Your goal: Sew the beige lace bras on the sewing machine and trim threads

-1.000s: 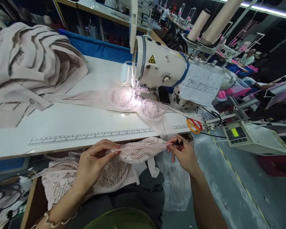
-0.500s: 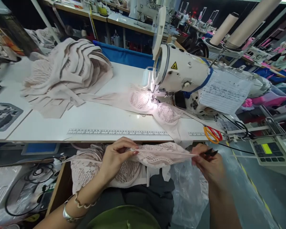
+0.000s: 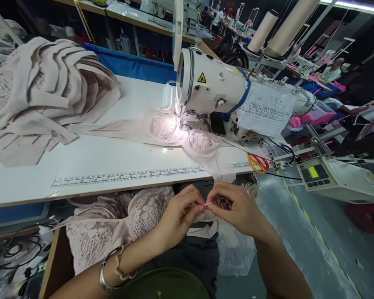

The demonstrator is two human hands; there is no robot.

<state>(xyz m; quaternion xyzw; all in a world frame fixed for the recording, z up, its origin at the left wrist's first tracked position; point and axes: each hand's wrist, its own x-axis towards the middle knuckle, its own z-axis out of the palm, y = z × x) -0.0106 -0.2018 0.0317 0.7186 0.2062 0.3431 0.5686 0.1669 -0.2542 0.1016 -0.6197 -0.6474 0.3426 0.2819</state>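
Note:
My left hand (image 3: 180, 214) pinches a thin pale edge of a beige lace bra between thumb and fingertips. Touching it fingertip to fingertip, my right hand (image 3: 237, 205) pinches the same pale edge. Small dark thread snips (image 3: 224, 202) lie within the right hand's curled fingers, mostly hidden. The lace bra (image 3: 149, 209) hangs over my lap below the table edge, with more lace cups bunched to the left. Another beige bra (image 3: 202, 143) lies under the needle of the lit sewing machine (image 3: 213, 81), its end drooping over the table edge near my right hand.
A tall stack of beige bra pieces (image 3: 65, 83) covers the table's left side. Orange-and-red handled scissors (image 3: 258, 163) lie right of the printed ruler (image 3: 127, 176). A phone (image 3: 217, 123) rests by the machine. At right stands a control box (image 3: 318, 176); a clear plastic bag (image 3: 237, 253) hangs below.
My hands were apart with the bra's edge stretched between them; now they meet, the right hand having come left and the left hand right. The view has shifted rightward.

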